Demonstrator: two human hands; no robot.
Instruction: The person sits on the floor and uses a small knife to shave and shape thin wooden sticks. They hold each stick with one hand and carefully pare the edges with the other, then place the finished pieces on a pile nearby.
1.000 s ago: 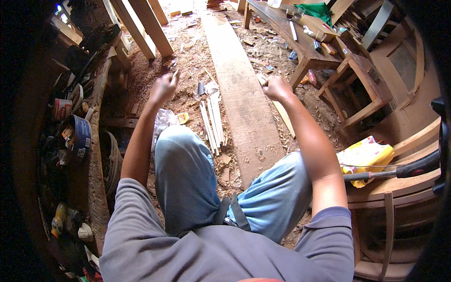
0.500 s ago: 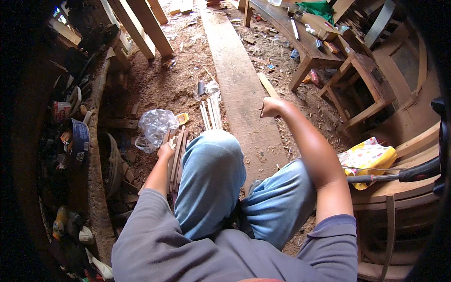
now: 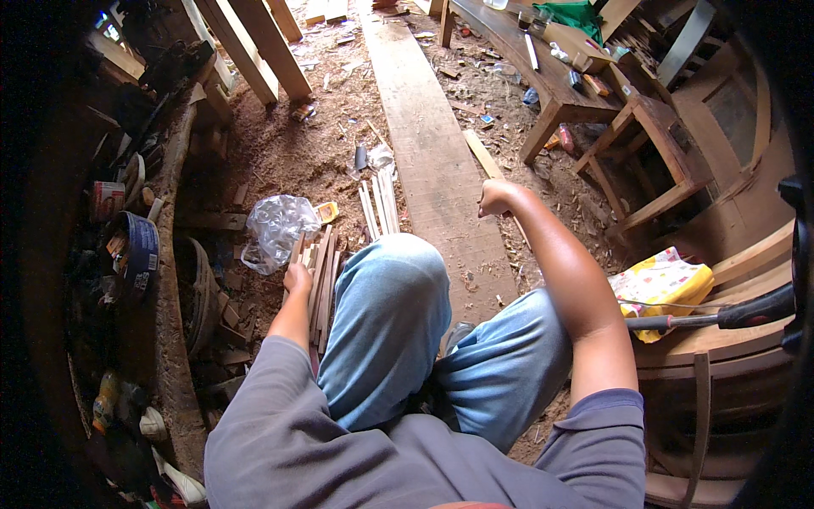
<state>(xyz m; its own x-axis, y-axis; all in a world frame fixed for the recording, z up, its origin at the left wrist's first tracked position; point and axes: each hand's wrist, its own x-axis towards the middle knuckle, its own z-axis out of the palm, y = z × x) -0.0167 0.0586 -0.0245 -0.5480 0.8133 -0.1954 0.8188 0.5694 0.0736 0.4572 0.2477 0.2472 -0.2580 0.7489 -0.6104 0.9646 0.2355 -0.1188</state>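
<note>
Beside my left knee, my left hand (image 3: 297, 278) is closed around a thin wooden strip at the edge of a bundle of brown wooden strips (image 3: 324, 293) on the ground. Its fingertips are partly hidden. My right hand (image 3: 498, 197) hangs above the right edge of a long wooden plank (image 3: 424, 140), its fingers curled together. What those fingers hold, if anything, is too small to make out. Several paler strips (image 3: 380, 204) lie just past my left knee, next to the plank.
A clear plastic bag (image 3: 282, 227) and a small yellow packet (image 3: 326, 211) lie near the strips. At the right are a wooden table (image 3: 555, 106), a wooden frame (image 3: 649, 161) and a yellow patterned bag (image 3: 670, 293). Clutter and a blue tub (image 3: 141, 254) line the left.
My left hand has shifted slightly down and turned at the wrist by the strips. My right hand has moved a little to the right, still curled.
</note>
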